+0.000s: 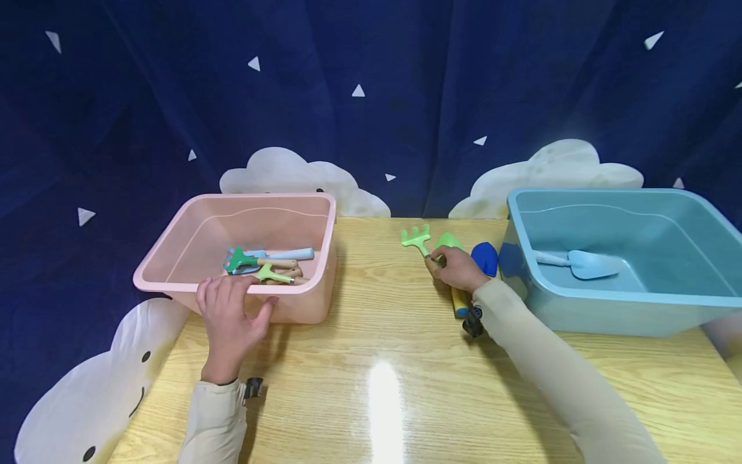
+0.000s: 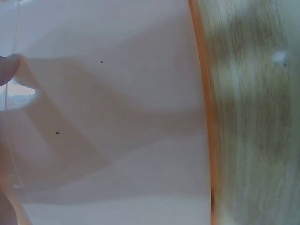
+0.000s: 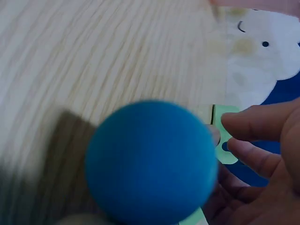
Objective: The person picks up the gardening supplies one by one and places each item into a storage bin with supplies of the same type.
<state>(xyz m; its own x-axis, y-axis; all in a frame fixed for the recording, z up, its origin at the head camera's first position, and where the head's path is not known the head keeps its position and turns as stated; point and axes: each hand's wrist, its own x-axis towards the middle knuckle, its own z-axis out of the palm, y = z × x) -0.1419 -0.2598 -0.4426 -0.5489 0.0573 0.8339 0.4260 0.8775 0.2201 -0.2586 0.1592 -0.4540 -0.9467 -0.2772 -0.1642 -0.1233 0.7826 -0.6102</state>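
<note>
My left hand (image 1: 228, 316) grips the front rim of the pink bin (image 1: 290, 289), fingers over the edge and thumb outside. Inside lie several small garden tools, among them a dark green rake (image 1: 240, 260) and a light green one (image 1: 268, 272). Between the bins, my right hand (image 1: 460, 267) holds the wooden handle of a light green hand rake (image 1: 415, 237), its tines pointing away. Beside that hand lie a green shovel (image 1: 449, 240) and a blue shovel (image 1: 485, 258), both partly covered. A handle's blue round end (image 3: 152, 161) fills much of the right wrist view.
At the right stands a blue bin (image 1: 608, 316) with a light blue scoop (image 1: 594, 265) inside. Both bins rest on a wooden table (image 1: 324, 380). Behind it hangs a dark blue curtain (image 1: 406, 116) with white clouds and triangles.
</note>
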